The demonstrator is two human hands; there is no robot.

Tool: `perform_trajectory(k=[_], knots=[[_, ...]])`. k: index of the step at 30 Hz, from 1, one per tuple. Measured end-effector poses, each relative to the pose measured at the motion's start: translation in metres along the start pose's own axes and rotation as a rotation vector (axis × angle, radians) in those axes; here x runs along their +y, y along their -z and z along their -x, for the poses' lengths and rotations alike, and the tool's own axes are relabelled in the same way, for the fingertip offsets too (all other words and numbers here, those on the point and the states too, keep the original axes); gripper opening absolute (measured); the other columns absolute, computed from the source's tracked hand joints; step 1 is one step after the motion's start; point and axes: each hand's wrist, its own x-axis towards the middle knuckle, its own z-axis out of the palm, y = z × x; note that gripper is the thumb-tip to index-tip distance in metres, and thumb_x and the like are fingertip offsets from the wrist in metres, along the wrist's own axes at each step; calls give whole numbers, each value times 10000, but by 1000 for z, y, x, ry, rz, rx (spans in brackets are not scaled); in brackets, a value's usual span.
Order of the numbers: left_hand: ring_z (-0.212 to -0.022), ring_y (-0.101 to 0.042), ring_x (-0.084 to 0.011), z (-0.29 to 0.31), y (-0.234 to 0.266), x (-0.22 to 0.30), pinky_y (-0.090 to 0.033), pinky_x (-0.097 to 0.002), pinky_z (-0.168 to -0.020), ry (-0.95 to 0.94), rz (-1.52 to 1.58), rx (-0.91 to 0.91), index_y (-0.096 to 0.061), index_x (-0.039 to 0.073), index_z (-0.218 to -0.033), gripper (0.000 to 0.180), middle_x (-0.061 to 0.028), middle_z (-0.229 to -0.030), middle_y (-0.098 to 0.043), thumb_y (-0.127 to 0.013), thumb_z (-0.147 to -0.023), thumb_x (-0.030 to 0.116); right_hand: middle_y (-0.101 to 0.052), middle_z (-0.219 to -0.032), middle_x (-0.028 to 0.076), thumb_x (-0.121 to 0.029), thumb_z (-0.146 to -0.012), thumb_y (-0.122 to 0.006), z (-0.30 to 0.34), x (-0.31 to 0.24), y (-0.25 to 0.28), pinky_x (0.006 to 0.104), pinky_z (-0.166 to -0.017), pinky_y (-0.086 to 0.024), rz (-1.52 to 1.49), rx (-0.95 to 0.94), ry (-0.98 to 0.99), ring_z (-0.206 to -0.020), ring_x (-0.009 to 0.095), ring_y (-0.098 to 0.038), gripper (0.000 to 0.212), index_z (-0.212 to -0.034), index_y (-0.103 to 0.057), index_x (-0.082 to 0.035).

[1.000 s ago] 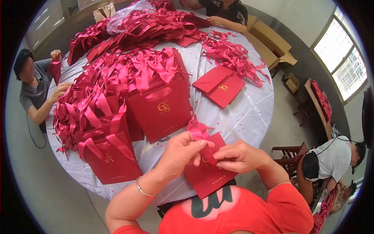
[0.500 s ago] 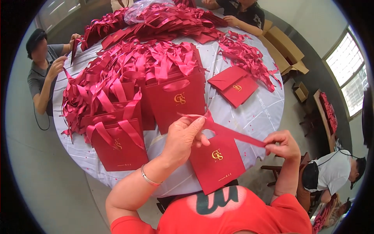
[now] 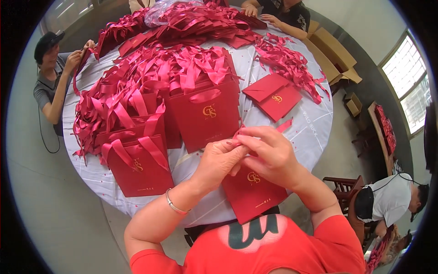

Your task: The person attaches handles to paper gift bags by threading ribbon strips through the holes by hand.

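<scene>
Close together above a red paper bag (image 3: 255,201), both my hands work on a pinkish-red ribbon (image 3: 286,125). My left hand (image 3: 222,157) is closed, thumb and finger pinching the ribbon near the bag's top edge. My right hand (image 3: 270,153) is closed too, its fingertips meeting the left ones at the ribbon's small end. A loose tail of the ribbon shows beyond my right hand. The bag lies near the table's front edge, with its gold emblem facing up; my hands hide its upper part.
Bags with ribbon handles (image 3: 205,112) crowd the left and middle of the round table (image 3: 310,132). A folded flat bag (image 3: 273,97) and loose ribbons (image 3: 289,64) lie at right. Behind is a heap of flat bags (image 3: 191,27). Co-workers sit at far left and back; open cartons (image 3: 333,52) stand at right.
My right hand has come in from the right to meet my left hand. The ribbon, stretched taut between them before, is now gathered at my fingertips. The co-worker at left has shifted their hands.
</scene>
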Motion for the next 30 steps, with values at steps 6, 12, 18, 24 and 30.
perform_trajectory(k=[6,12,18,24,30], knots=[[-604,-529,-44,0,-9,8,-425,-212,-532,-107,-241,-11,-693,-2,-1079,219,21,-757,-632,-686,-925,154,-697,-926,103,-7,-763,-721,11,20,-3,346,-678,-553,-34,78,69,-791,277,-687,317,-1078,-699,-37],[-707,-650,-238,-5,1,4,-513,-336,-667,-586,-1094,145,-703,35,-1035,227,-118,-806,-693,-709,-810,63,-669,-779,103,-10,-878,-667,38,45,41,286,-595,-470,-64,139,-412,-637,196,-609,162,-1031,-722,-10],[-784,-678,-283,-6,-7,-8,-532,-383,-703,-586,-1272,-9,-694,27,-984,177,-140,-843,-702,-706,-810,61,-666,-740,115,-9,-817,-721,82,29,34,309,-583,-489,-127,60,-402,-645,203,-629,113,-929,-737,-14],[-813,-690,-259,-10,-16,-11,-538,-363,-725,-445,-1216,-62,-687,2,-1022,193,-142,-868,-715,-698,-835,49,-670,-749,100,-32,-727,-803,102,2,-2,323,-534,-511,-156,110,-314,-624,233,-652,160,-862,-717,-27],[-786,-646,-104,-15,-13,-9,-527,-286,-702,-8,-933,-77,-664,-41,-1060,206,-107,-873,-732,-690,-901,87,-666,-724,98,-12,-714,-809,100,1,1,315,-524,-504,-205,120,-304,-611,227,-654,167,-843,-704,-18]])
